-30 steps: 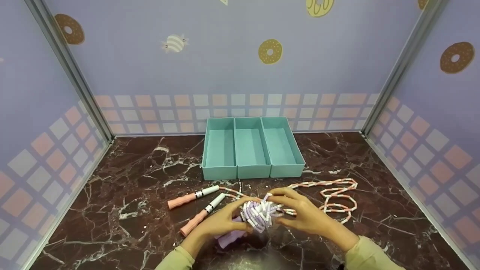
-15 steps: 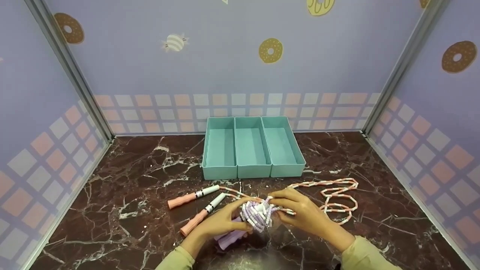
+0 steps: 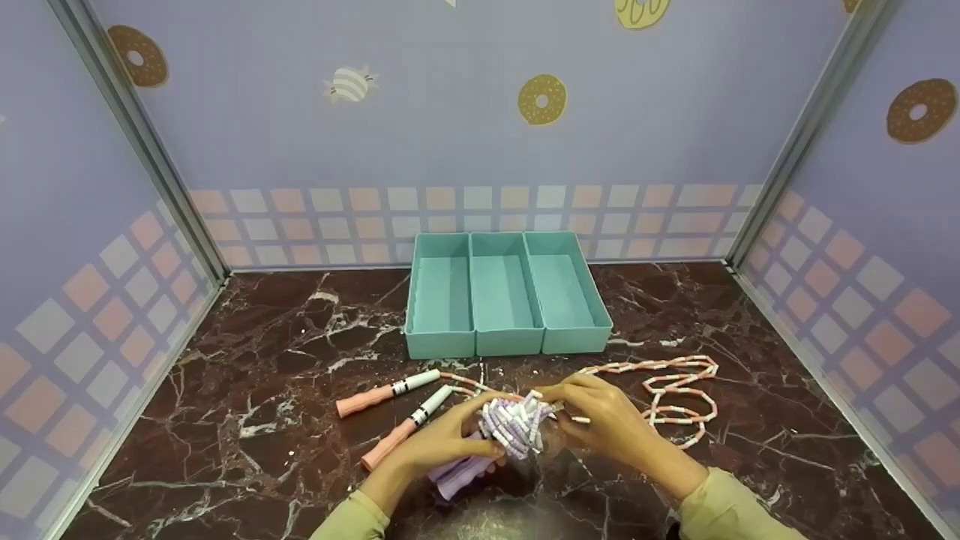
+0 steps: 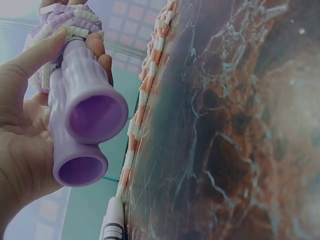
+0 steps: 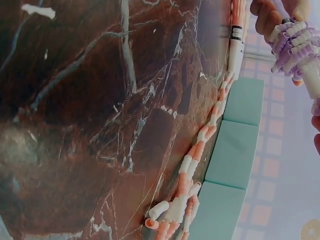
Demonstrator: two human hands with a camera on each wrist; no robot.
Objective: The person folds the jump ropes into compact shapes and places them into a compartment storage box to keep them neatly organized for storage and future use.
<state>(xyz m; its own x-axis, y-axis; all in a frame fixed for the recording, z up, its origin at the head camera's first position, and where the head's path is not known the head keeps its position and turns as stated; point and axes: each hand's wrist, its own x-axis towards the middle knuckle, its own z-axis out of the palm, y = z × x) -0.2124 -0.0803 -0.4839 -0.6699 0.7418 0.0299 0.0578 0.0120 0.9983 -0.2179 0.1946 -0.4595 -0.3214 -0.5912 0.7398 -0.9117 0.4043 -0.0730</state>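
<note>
My left hand (image 3: 442, 439) grips a bunched-up jump rope (image 3: 512, 426) with purple and white beads. Its two purple handles (image 4: 82, 90) lie side by side in that palm, their hollow ends facing the left wrist camera. The beaded cord is wound into a thick knot-like bundle above the handles. At the bundle's right side my right hand (image 3: 611, 416) pinches a short stretch of the same beaded cord (image 5: 311, 80); in the right wrist view only its fingertips show at the right edge. Both hands are over the table in front of a teal tray.
A second jump rope with coral handles (image 3: 386, 446) lies on the dark marbled table (image 3: 247, 465), its coral and white cord (image 3: 679, 365) looping out to the right behind the hands. The teal three-compartment tray (image 3: 510, 343) stands at the back, near the patterned wall (image 3: 450, 150).
My right hand drew the cord a little to the right, then came back close against the bundle. The left hand has stayed nearly still around the handles. Tray and coral jump rope are unmoved.
</note>
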